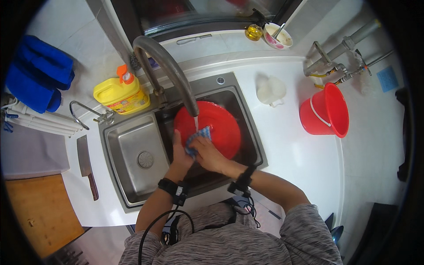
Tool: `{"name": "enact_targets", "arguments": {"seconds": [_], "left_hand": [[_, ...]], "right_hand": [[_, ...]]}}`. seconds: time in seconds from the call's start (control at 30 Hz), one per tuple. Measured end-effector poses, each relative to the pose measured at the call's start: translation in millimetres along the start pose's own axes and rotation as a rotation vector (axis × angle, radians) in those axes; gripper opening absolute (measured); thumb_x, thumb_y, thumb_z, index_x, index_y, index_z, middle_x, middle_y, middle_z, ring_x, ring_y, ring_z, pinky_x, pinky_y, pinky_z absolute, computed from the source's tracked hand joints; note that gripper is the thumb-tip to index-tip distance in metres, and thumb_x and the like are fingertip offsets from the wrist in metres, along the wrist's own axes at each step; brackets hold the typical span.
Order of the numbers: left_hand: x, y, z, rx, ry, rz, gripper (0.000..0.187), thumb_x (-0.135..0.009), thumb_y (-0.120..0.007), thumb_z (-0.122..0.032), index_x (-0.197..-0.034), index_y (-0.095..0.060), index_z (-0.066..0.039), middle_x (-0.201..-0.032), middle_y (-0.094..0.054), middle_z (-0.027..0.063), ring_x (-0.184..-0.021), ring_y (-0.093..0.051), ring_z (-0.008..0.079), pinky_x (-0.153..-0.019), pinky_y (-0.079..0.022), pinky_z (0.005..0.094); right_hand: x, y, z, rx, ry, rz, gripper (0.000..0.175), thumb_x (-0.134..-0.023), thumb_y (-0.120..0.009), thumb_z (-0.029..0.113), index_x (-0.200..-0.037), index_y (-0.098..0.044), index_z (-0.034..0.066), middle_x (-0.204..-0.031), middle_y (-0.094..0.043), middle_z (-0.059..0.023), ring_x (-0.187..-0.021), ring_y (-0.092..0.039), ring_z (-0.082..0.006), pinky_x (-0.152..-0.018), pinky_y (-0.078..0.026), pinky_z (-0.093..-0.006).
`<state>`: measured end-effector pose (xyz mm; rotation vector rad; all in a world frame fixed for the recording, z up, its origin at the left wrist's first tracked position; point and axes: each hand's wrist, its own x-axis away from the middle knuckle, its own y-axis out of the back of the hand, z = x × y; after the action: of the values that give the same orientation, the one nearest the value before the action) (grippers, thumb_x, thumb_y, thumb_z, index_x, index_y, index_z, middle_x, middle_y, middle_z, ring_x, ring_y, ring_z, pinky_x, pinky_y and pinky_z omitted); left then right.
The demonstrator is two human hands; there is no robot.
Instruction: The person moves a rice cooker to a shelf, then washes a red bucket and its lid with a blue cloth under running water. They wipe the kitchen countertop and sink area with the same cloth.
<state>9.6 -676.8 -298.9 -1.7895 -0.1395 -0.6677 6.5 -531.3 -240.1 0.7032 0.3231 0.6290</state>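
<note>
A red plastic basin (223, 132) sits tilted in the larger bowl of the steel sink. Water runs from the curved faucet (179, 78) onto a blue-and-white checked cloth (204, 133) at the basin's near left part. My right hand (208, 154) grips the cloth, fingers bent over it. My left hand (181, 152) is at the basin's near left rim, thumb pointing up; its other fingers are hidden, so whether it holds the rim cannot be told.
Left of the faucet stands a yellow detergent jug (122, 96). A cleaver (86, 165) lies on the left counter, near a wooden board (43, 212). Right are a red bucket (319, 111) and whitish translucent items (271, 90). A bowl with a spoon (278, 37) stands on the sill.
</note>
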Motion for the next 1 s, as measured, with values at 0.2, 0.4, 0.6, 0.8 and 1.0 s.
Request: {"name": "enact_targets", "arguments": {"seconds": [0.2, 0.4, 0.6, 0.8, 1.0], "left_hand": [[25, -27, -3, 0.07, -0.05, 0.06, 0.057, -0.099, -0.042, -0.047, -0.142, -0.038, -0.011, -0.145, -0.043, 0.009, -0.131, -0.043, 0.0306, -0.109, -0.034, 0.0501], [21, -21, 4, -0.049, -0.106, 0.094, 0.054, -0.098, -0.046, -0.044, -0.142, -0.036, -0.013, -0.142, -0.045, 0.0068, -0.129, -0.044, 0.0281, -0.108, -0.035, 0.0493], [27, -26, 7, -0.079, -0.143, 0.039, 0.056, -0.1, -0.042, -0.044, -0.143, -0.036, -0.009, -0.143, -0.045, 0.009, -0.129, -0.044, 0.0281, -0.109, -0.034, 0.0455], [36, -33, -1, -0.092, -0.109, 0.065, 0.056, -0.099, -0.045, -0.044, -0.142, -0.036, -0.009, -0.142, -0.046, 0.0089, -0.128, -0.045, 0.0279, -0.109, -0.035, 0.0454], [34, -27, -3, -0.107, -0.141, 0.086, 0.054, -0.1, -0.041, -0.044, -0.142, -0.038, -0.009, -0.141, -0.047, 0.008, -0.128, -0.046, 0.027, -0.109, -0.034, 0.0444]], "right_hand": [[49, 38, -73, 0.027, -0.238, 0.046, 0.032, -0.078, -0.055, -0.005, -0.108, -0.057, 0.0048, -0.119, -0.052, -0.0192, -0.117, -0.047, -0.0388, -0.103, -0.035, -0.0462], [1, 44, -39, 0.09, -0.241, 0.071, 0.032, -0.09, -0.053, 0.004, -0.122, -0.051, 0.006, -0.122, -0.054, -0.0191, -0.118, -0.049, -0.0378, -0.102, -0.039, -0.0423], [2, 39, -35, -0.076, -0.369, 0.114, 0.032, -0.091, -0.055, 0.009, -0.122, -0.05, 0.0044, -0.12, -0.056, -0.0194, -0.115, -0.053, -0.0367, -0.1, -0.041, -0.0407], [0, 33, -36, -0.042, -0.242, -0.003, 0.036, -0.088, -0.054, 0.003, -0.123, -0.046, 0.0024, -0.12, -0.056, -0.0194, -0.116, -0.049, -0.0357, -0.096, -0.041, -0.0415], [-4, 33, -15, -0.018, -0.268, 0.078, 0.035, -0.088, -0.056, 0.004, -0.123, -0.05, 0.0042, -0.12, -0.053, -0.0182, -0.115, -0.048, -0.0385, -0.1, -0.036, -0.0438]]}}
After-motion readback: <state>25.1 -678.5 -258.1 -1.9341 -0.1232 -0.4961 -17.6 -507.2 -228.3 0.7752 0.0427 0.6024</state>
